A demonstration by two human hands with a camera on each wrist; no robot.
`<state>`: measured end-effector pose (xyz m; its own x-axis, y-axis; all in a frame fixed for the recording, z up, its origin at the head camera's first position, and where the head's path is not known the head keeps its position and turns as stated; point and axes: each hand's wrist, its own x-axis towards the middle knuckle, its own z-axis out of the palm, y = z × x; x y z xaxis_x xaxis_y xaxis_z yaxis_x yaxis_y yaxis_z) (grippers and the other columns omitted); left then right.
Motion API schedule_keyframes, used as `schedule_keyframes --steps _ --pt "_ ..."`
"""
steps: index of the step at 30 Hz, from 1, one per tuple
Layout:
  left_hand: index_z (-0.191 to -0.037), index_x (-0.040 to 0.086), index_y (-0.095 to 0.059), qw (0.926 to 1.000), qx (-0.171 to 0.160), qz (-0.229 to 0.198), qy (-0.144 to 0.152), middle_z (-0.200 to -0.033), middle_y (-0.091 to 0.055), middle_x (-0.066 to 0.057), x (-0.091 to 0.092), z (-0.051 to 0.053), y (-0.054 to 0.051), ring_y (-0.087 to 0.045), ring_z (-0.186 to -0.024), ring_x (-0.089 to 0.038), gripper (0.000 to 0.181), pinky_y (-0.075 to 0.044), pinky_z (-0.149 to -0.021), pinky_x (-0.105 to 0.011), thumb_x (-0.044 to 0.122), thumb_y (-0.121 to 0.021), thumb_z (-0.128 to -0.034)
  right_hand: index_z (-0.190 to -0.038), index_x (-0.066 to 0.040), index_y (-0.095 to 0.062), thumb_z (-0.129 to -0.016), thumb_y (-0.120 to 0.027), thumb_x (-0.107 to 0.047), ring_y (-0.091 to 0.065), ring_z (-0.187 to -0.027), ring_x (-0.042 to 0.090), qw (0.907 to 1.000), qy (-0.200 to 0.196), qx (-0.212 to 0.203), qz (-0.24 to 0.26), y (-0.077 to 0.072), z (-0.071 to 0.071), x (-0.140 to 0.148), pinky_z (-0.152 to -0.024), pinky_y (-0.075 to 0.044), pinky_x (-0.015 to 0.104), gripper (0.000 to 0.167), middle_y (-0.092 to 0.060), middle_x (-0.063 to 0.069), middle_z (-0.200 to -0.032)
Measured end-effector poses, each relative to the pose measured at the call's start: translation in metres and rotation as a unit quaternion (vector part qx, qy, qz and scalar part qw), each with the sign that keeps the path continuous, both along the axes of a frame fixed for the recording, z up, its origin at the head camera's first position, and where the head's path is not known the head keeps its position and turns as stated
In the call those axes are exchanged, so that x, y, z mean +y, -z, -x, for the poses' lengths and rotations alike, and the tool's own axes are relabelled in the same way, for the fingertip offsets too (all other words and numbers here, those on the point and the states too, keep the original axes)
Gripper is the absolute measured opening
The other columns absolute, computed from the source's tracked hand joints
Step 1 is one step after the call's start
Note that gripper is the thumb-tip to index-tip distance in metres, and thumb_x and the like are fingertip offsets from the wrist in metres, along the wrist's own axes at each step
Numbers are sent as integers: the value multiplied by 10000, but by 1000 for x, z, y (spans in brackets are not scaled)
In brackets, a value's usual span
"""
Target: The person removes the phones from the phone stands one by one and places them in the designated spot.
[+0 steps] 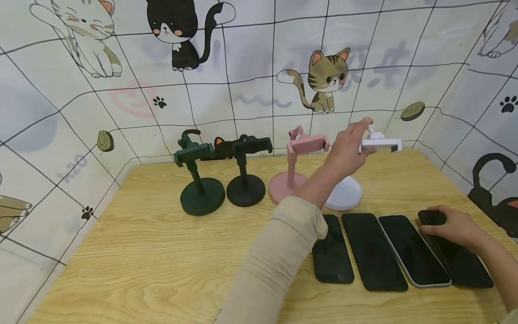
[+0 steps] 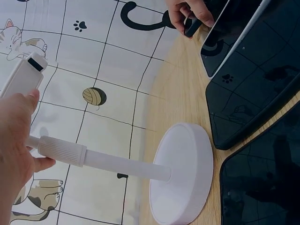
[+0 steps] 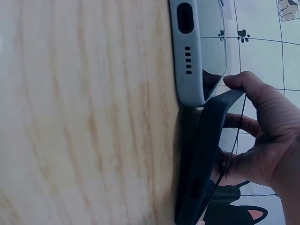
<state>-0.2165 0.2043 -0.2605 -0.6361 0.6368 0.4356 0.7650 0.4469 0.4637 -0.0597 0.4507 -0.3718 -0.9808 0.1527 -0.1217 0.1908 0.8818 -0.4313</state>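
My left hand [image 1: 345,150] holds the upper part of a white phone stand [image 1: 380,143], its fingers around the holder and neck. In the left wrist view the stand's round base [image 2: 183,173] rests on the table, its post rising to that hand. At the right, my right hand [image 1: 457,227] grips the far end of a black phone [image 1: 465,265], thumb on one side and fingers on the other. The right wrist view shows this dark-cased phone [image 3: 211,140] tilted, one end raised off the table, beside a light-framed phone [image 3: 188,84].
A green stand [image 1: 202,196], a black stand [image 1: 246,192] and a pink stand [image 1: 291,173] stand in a row left of the white one. More phones, a small black one [image 1: 332,258], a larger black one [image 1: 374,252] and the light-framed one, lie on the wooden table [image 1: 162,265].
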Motion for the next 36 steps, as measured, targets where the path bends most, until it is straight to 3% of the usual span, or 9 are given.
schedule_keyframes --steps 10,20,26,36 --pt "-1348 241 -290 9996 -224 -143 31 -1346 -389 57 4 -2 1 -450 -1053 -128 587 -361 -867 -189 280 -597 -850 -1227 141 -334 -808 -630 -398 -393 -944 564 9996 256 -105 -16 4 1 1 -684 -399 539 744 -294 486 -1164" --pt "-1353 269 -283 9996 -270 -29 -108 -1359 -367 89 11 -4 1 -439 -1046 -100 598 -361 -855 -174 295 -600 -846 -1241 150 -324 -820 -603 -443 -296 -1027 622 9993 239 -230 -146 7 2 3 -769 -324 634 779 -248 510 -1181" --pt "-1351 269 -292 9996 -254 2 -133 -1357 -377 89 9 -3 2 -440 -1091 -80 595 -331 -908 -184 294 -604 -845 -1196 161 -358 -847 -585 -411 -298 -1038 621 9997 162 -95 -161 12 1 5 -769 -329 627 708 -276 508 -1166" --pt "-1351 273 -297 9995 -220 -108 -182 -1364 -371 95 5 -3 1 -447 -1080 -86 590 -347 -877 -181 292 -604 -848 -1226 177 -310 -864 -554 -423 -258 -1059 624 9994 297 -147 -58 14 4 3 -793 -301 645 742 -250 510 -1178"
